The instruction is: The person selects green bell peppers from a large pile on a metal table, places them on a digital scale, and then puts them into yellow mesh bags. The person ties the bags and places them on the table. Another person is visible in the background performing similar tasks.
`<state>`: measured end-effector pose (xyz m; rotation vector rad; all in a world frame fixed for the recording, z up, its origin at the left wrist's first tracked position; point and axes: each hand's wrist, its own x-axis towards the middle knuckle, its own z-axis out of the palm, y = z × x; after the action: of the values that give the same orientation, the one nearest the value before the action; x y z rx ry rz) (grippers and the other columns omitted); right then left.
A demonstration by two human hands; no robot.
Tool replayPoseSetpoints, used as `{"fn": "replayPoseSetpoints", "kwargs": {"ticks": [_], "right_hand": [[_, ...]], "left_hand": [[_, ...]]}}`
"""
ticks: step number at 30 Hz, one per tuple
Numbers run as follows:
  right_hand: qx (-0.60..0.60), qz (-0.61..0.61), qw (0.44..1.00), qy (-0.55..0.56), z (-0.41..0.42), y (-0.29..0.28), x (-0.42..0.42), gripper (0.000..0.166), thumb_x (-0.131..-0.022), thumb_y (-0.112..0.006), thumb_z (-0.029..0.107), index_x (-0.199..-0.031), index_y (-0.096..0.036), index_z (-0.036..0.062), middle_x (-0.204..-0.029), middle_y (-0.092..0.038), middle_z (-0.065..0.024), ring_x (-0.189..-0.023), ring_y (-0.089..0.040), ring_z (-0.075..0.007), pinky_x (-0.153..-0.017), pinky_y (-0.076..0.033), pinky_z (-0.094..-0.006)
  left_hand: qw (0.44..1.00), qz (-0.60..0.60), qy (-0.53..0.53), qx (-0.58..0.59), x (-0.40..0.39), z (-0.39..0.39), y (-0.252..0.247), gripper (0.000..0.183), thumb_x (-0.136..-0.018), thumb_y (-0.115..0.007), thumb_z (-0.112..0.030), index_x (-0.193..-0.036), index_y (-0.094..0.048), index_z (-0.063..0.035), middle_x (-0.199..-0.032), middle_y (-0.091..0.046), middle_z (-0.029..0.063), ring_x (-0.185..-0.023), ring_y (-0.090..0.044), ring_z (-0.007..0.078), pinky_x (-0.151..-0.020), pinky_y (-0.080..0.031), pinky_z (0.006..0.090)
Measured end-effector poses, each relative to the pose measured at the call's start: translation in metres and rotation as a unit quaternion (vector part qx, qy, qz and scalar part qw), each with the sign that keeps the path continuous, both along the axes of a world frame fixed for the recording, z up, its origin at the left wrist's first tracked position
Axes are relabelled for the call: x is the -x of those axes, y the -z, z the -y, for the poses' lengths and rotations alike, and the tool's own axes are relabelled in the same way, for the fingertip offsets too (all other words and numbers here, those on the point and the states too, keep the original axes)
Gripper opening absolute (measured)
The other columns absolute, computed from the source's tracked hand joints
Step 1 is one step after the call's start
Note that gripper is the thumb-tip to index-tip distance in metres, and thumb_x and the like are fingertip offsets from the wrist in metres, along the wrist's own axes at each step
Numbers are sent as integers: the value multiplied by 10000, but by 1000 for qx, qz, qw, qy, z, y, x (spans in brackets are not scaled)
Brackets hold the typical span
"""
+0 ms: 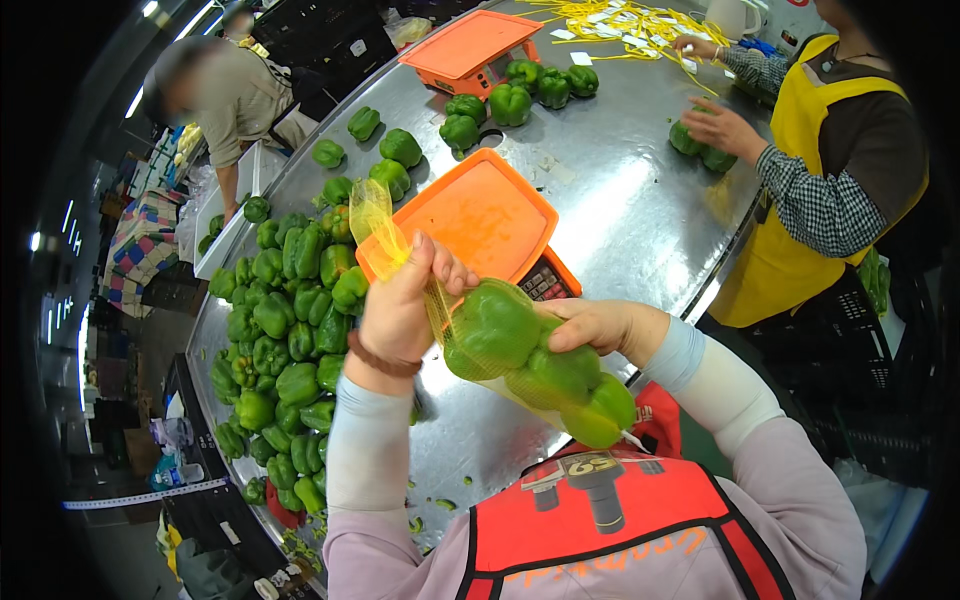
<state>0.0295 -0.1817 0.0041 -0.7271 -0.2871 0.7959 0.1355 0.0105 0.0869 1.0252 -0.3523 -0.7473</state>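
Observation:
Both my hands hold a yellow mesh bag with several green bell peppers (499, 322) in it, close in front of my apron. My left hand (405, 307) is closed round the gathered neck of the mesh bag (379, 232), whose loose end stands up above the fist. Lower down, my right hand (600, 326) grips the bag's side, its thumb lying on the peppers. Beneath and beyond the bag is a digital scale with an orange tray (480, 217); its keypad (545, 283) shows partly past the bag.
A large heap of green peppers (285, 322) covers the left of the metal table (600, 210). A second orange scale (472, 45) and yellow mesh bags with white tags (637, 30) lie at the far side. A co-worker (817, 165) at right handles peppers; another person (217, 97) leans over a white box.

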Motion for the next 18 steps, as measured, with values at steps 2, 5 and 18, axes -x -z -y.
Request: {"fn": "replayPoseSetpoints", "kwargs": {"ticks": [2, 5, 18], "right_hand": [[43, 25, 998, 40, -5, -5, -1, 878, -768, -749, 360, -1428, -271, 32, -1322, -465, -85, -1196, -465, -163, -996, -413, -334], [84, 63, 991, 78, -10, -6, 0, 878, -778, -741, 373, -1432, -264, 33, -1333, -456, -81, -1201, -460, -165, -1001, -406, -334], [-81, -26, 996, 20, -14, 1, 6, 1057, -688, -800, 424, -1467, -179, 70, -1383, -407, -101, -1249, -434, -187, -1022, -400, -348]], "left_hand": [[999, 8, 16, -35, -5, 1, -4, 393, -996, -429, -365, -718, -444, -88, -648, -434, 18, -656, -468, 165, -751, -454, 333], [999, -8, -5, -38, -3, 2, -4, 402, -997, -426, -370, -700, -428, -100, -602, -402, 8, -617, -441, 160, -696, -439, 321], [999, 38, -12, 4, 12, 2, -7, 424, -1003, -368, -427, -703, -400, -129, -548, -329, -44, -549, -383, 121, -680, -416, 287]]}}
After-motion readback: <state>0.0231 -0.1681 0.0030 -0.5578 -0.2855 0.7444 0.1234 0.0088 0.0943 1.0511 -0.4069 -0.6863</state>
